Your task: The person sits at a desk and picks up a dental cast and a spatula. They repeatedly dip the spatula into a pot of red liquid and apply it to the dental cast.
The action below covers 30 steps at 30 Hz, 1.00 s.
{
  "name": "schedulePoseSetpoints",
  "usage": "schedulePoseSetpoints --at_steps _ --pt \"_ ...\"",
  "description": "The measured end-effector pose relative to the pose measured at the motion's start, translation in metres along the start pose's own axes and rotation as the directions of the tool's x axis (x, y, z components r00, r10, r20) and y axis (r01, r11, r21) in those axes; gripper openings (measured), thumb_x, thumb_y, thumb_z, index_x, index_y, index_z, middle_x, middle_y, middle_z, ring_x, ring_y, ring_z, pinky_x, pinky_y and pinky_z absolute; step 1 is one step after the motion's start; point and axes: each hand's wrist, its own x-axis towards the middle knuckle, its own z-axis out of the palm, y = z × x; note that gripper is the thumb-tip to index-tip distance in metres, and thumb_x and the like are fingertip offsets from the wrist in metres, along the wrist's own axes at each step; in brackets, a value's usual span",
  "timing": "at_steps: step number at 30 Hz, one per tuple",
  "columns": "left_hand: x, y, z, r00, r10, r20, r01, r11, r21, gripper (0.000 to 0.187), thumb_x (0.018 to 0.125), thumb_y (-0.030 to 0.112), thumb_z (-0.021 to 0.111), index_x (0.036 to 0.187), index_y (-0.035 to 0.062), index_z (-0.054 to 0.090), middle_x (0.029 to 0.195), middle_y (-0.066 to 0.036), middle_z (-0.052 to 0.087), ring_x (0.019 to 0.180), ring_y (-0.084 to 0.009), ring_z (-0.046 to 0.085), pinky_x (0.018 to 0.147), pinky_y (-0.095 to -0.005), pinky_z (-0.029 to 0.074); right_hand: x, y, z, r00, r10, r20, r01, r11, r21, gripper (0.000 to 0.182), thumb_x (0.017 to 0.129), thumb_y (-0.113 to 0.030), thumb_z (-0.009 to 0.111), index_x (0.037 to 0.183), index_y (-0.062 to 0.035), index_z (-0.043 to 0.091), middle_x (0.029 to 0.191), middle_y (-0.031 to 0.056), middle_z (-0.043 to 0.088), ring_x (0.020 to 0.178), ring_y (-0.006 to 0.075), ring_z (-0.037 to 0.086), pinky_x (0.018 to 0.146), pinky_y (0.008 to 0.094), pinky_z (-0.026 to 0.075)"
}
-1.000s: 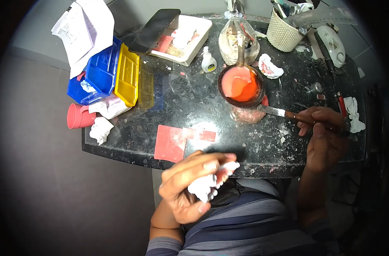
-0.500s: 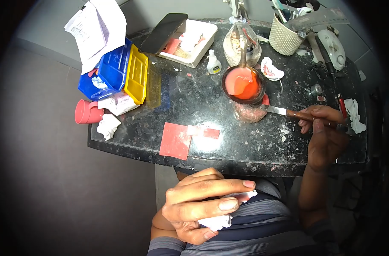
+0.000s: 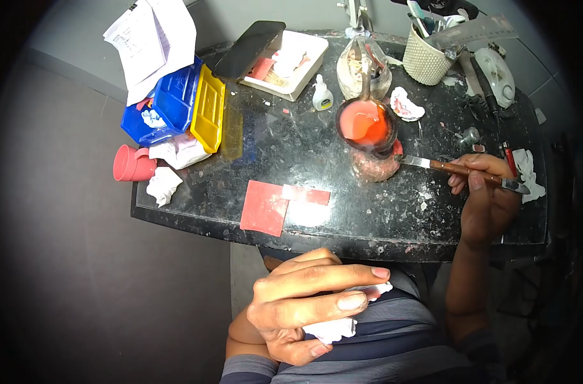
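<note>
My left hand (image 3: pixel 311 301), in front of my lap below the table edge, is closed around a white cast with some pink on it (image 3: pixel 333 329); the fingers cover much of it. Over the right part of the table, my right hand (image 3: pixel 487 185) grips a wooden-handled spatula (image 3: pixel 451 168). Its metal blade points left, with the tip by a pinkish lump (image 3: pixel 376 168). Just behind that tip is a small pan (image 3: pixel 366 125) of melted red-orange wax. Flat on the table lie a pink wax sheet (image 3: pixel 263 208) and a smaller strip (image 3: pixel 307 194).
Blue and yellow bins (image 3: pixel 205 109) stand at the left beside a pink mug (image 3: pixel 133 163). Along the back are a white tray (image 3: pixel 311 67), a small bottle (image 3: pixel 322 94) and a woven cup of tools (image 3: pixel 426 57). A white cast (image 3: pixel 407 104) sits right of the pan.
My left hand has shifted slightly right with the cast. The spatula has turned a little in my right hand, and its far end shows more clearly. The whole view has shifted slightly.
</note>
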Motion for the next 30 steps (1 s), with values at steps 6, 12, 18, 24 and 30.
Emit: schedulePoseSetpoints --at_steps 6,12,18,24,30 --pt "-0.007 -0.007 -0.006 0.976 -0.208 -0.064 0.204 0.976 -0.070 0.061 0.085 0.028 0.061 0.133 -0.0087 0.055 0.111 -0.034 0.066 0.099 -0.0404 0.070 0.079 -0.0436 0.054 -0.001 -0.001 0.001 1.000 0.029 0.010 -0.029 1.000 -0.006 0.014 0.094 0.001 0.054 0.106 0.0064 0.058 0.095 0.0222 0.067 0.071 0.0145 0.063 0.067 0.0241 0.052" --pt "-0.014 -0.053 -0.018 0.808 -0.536 -0.245 0.461 0.834 -0.305 0.079 0.081 0.035 0.056 0.144 -0.0090 0.039 0.116 -0.039 0.062 0.100 -0.0377 0.069 0.077 -0.0351 0.056 -0.001 -0.001 0.000 0.999 0.050 0.012 -0.050 0.999 0.011 0.013 0.094 0.001 0.055 0.105 0.0061 0.058 0.096 0.0218 0.067 0.072 0.0139 0.063 0.067 0.0237 0.051" --pt "-0.018 -0.069 -0.022 0.805 -0.520 -0.286 0.418 0.839 -0.348 0.073 0.092 0.031 0.047 0.151 -0.0069 0.026 0.110 -0.039 0.064 0.086 -0.0303 0.070 0.065 -0.0297 0.054 -0.003 -0.001 0.003 0.999 0.046 0.020 -0.047 0.999 0.023 0.012 0.094 0.001 0.055 0.105 0.0060 0.058 0.096 0.0213 0.067 0.073 0.0134 0.063 0.067 0.0240 0.052" --pt "-0.020 -0.076 -0.028 0.813 -0.510 -0.279 0.384 0.832 -0.401 0.047 0.108 0.031 0.034 0.146 0.0021 0.033 0.098 -0.032 0.068 0.059 -0.0186 0.061 0.053 -0.0248 0.047 -0.002 -0.002 0.004 0.998 0.058 0.015 -0.058 0.997 0.049 0.013 0.094 0.001 0.056 0.105 0.0065 0.059 0.096 0.0213 0.068 0.073 0.0130 0.063 0.066 0.0235 0.052" --pt "-0.024 -0.080 -0.033 0.818 -0.522 -0.243 0.353 0.787 -0.506 0.046 0.105 0.024 0.050 0.144 0.0012 0.038 0.105 -0.027 0.069 0.069 -0.0139 0.063 0.060 -0.0246 0.049 0.000 -0.001 0.005 0.998 0.043 0.040 -0.046 0.997 0.057 0.014 0.095 0.000 0.055 0.107 0.0070 0.059 0.098 0.0227 0.069 0.073 0.0130 0.064 0.064 0.0228 0.052"
